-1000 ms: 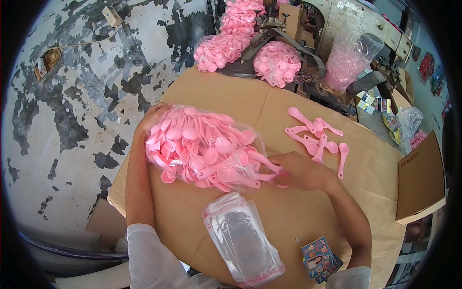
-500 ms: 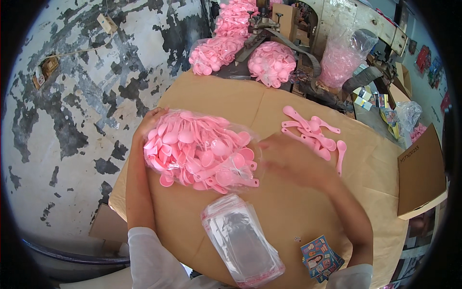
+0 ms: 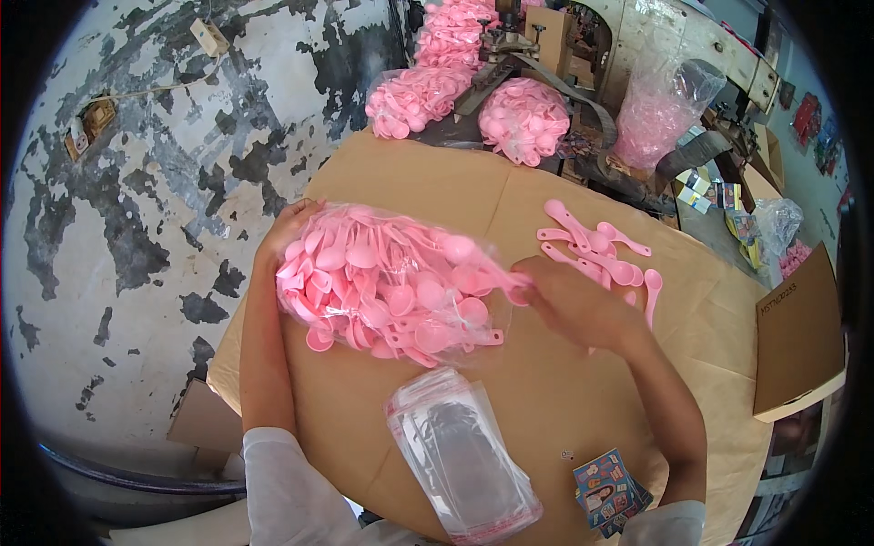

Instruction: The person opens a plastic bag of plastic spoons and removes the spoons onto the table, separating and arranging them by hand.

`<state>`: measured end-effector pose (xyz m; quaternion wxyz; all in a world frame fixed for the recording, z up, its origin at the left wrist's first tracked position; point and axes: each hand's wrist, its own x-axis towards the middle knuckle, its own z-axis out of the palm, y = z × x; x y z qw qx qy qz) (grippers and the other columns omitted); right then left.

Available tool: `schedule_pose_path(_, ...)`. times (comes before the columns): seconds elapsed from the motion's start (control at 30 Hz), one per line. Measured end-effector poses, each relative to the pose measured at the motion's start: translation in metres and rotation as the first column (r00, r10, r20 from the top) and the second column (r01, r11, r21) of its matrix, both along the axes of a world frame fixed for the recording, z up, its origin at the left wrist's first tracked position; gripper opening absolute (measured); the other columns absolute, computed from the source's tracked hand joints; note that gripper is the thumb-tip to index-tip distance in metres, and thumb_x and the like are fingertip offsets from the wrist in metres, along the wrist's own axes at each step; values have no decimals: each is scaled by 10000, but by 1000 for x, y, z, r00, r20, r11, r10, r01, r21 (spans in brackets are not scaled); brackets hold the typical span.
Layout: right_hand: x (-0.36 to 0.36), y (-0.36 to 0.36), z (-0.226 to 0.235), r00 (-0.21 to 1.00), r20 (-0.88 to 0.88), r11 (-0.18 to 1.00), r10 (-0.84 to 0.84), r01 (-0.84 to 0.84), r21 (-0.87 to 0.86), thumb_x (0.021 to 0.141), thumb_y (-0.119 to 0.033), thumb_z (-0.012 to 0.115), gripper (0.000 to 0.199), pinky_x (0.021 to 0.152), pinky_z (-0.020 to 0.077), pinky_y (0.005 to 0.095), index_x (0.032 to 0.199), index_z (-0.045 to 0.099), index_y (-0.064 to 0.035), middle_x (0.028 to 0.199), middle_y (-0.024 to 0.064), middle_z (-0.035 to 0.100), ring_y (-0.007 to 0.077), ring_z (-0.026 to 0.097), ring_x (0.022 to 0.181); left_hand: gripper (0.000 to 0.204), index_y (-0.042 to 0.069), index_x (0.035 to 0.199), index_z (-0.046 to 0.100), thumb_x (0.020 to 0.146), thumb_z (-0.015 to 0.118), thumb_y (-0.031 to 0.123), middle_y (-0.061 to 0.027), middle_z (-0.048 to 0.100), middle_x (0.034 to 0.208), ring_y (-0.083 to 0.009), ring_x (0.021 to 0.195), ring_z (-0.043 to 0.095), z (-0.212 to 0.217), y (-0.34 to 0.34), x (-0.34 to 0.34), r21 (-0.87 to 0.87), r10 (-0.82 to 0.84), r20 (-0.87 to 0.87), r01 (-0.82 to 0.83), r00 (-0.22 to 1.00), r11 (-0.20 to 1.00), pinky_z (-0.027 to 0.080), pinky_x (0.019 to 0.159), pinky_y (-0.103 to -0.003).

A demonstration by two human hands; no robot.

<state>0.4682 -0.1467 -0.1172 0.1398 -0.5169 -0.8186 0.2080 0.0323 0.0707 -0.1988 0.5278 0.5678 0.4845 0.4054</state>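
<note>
A clear plastic bag of pink measuring spoons (image 3: 364,278) lies on the brown paper-covered table in front of me. My left hand (image 3: 293,224) is closed on the bag's far left corner, its fingers partly hidden by the plastic. At the bag's right end, my right hand (image 3: 569,298) grips pink spoons (image 3: 503,278) that stick out toward it. How many it holds is hidden by the fingers. Just beyond that hand lies a loose pile of pink spoons (image 3: 601,244). Nearer to me rests a stack of clear plastic sleeves (image 3: 464,455).
Printed cards (image 3: 608,491) lie near my right forearm. An open cardboard box (image 3: 799,332) stands at the right edge. Behind the table are more bags of pink spoons (image 3: 523,118), metal machinery (image 3: 687,41) and a clear bag (image 3: 651,123). A peeling wall (image 3: 137,246) bounds the left.
My right hand has moved slightly right from the bag's mouth, drawing pink spoons out with it. My left hand keeps its place on the bag. The view has shifted a little.
</note>
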Motion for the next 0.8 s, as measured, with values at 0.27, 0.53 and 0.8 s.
schedule_pose_path(0.27,65,-17,64,993,-6,978,-121,118,-174,964,-90,506,324,730,517,383,1281,569,-69,892,148,629,259,639,783,269,72,970,659,995,623,338,43,599,890,-49,816,524,-4,2,1,3,0,-14,0,1000,1000,429,724,-210)
schedule_pose_path(0.53,113,-24,80,984,-2,984,-180,180,-15,1032,-154,489,336,924,470,345,1328,556,-10,1203,149,641,221,602,1078,262,53,965,653,994,628,312,34,611,886,-45,780,531,2,-1,6,-2,-32,34,32,999,999,437,698,-207)
schedule_pose_path(0.8,16,3,7,992,-99,994,84,-90,-55,897,-118,572,251,841,510,382,1116,651,-24,1114,118,625,264,602,1010,261,65,946,656,992,629,320,42,602,865,-42,771,522,0,-4,-2,3,31,17,-31,999,1000,427,681,-212)
